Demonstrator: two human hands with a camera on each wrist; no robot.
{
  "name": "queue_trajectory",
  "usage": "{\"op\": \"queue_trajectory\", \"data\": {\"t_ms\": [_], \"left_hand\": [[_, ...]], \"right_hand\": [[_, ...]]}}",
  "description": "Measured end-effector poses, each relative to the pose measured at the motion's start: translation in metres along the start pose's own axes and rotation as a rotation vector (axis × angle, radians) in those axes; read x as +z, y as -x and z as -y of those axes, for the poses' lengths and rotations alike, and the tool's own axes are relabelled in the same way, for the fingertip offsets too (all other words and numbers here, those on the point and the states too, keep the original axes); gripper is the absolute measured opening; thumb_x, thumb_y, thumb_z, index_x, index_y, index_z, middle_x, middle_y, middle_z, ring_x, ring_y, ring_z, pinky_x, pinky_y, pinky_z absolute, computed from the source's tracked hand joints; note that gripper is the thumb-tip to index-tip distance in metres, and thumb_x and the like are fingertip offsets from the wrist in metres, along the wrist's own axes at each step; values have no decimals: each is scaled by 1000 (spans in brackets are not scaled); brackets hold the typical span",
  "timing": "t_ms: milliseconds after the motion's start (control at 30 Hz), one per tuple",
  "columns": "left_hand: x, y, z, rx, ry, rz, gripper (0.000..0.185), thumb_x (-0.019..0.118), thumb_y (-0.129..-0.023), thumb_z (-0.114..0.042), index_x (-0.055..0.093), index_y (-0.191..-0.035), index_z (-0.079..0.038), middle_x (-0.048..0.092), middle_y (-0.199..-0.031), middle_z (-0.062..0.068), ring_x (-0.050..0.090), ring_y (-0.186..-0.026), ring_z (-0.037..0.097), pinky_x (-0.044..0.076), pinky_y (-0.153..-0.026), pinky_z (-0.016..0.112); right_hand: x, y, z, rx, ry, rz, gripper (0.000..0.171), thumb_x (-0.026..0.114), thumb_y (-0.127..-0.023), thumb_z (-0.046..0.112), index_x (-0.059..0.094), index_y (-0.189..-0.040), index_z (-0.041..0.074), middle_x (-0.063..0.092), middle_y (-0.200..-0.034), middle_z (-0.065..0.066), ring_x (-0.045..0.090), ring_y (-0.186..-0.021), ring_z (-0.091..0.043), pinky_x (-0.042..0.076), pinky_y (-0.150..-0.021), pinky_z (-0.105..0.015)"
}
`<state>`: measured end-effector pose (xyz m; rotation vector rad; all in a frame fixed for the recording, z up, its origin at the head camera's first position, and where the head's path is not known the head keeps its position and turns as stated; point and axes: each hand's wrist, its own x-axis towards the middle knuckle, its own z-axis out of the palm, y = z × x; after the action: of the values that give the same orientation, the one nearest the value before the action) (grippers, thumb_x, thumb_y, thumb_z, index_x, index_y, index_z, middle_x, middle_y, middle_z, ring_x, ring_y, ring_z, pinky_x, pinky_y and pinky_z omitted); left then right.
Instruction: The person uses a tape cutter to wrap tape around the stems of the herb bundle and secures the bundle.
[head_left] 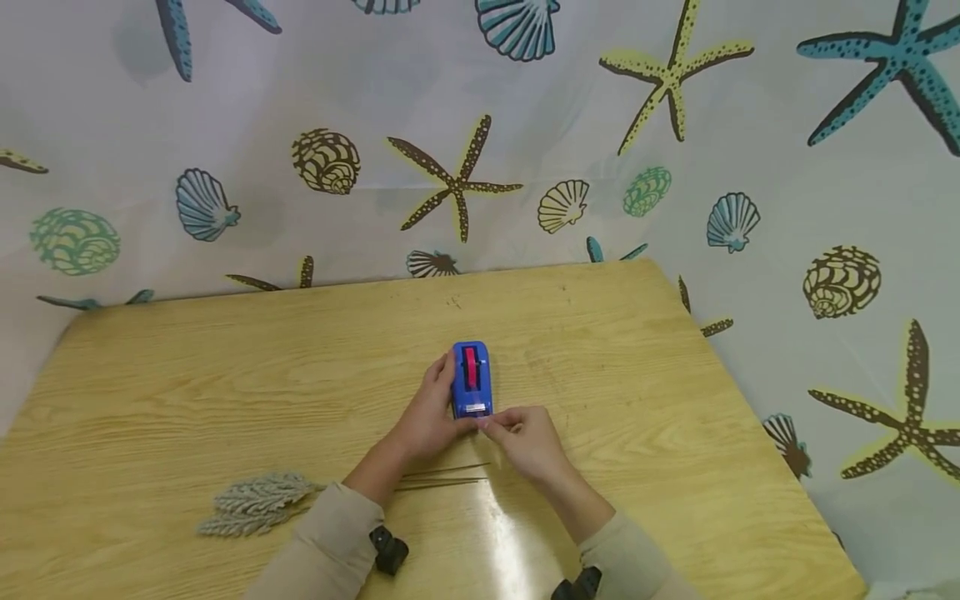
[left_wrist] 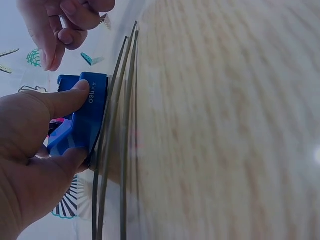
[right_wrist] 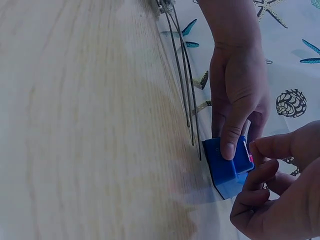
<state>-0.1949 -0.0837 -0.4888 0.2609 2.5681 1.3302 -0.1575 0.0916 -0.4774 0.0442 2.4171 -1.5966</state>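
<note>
A blue tape dispenser point(head_left: 483, 379) with a pink tape roll point(head_left: 470, 367) sits on the wooden table, its cutter end towards me. My left hand point(head_left: 429, 423) grips it from the left; in the left wrist view the thumb presses the side of the dispenser point(left_wrist: 95, 112) by the "deli" lettering. At the cutter, my right hand point(head_left: 531, 442) pinches the tape's end between thumb and forefinger. The right wrist view has those fingertips right beside the toothed edge of the dispenser point(right_wrist: 220, 162); the tape itself barely shows.
Thin stems point(head_left: 450, 481) lie on the table point(head_left: 645, 375) just in front of the hands. Their grey-green leafy heads point(head_left: 258, 504) rest left of my left forearm, which partly hides the stems. A cloth point(head_left: 247, 100) printed with shells and starfish hangs behind and to the right.
</note>
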Motion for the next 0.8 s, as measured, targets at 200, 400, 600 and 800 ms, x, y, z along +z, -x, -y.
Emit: {"op": "queue_trajectory", "data": {"t_ms": [200,400,600,800], "left_hand": [[3,1,-1,-2,-7,-4,108,80,-86,-18,2,-161,-12,11,-166,19,31,-148,39,27,-120,49],[2,2,-1,-12,-8,-3,109,80,-85,-15,2,-161,-12,11,-166,19,31,-148,38,28,-120,48],[1,4,-1,-14,-9,-6,109,80,-85,-15,3,-161,-11,12,-165,20,31,-148,39,27,-120,49],[0,4,-2,-11,-7,-6,109,80,-85,-16,2,-161,-11,12,-165,21,32,-147,40,28,-120,50]], "right_hand": [[0,3,-2,17,-15,3,25,71,-93,23,76,-94,-1,72,-95,-10,56,-80,-15,46,-65,-26],[1,9,0,13,-13,17,26,70,-93,23,75,-93,-3,71,-95,-11,56,-81,-16,45,-65,-27],[2,12,-1,17,0,21,28,70,-93,25,75,-94,-2,70,-93,-10,55,-80,-16,44,-65,-27],[2,17,-3,35,-4,40,29,70,-94,26,74,-94,-3,69,-92,-10,56,-80,-17,45,-65,-28]]}}
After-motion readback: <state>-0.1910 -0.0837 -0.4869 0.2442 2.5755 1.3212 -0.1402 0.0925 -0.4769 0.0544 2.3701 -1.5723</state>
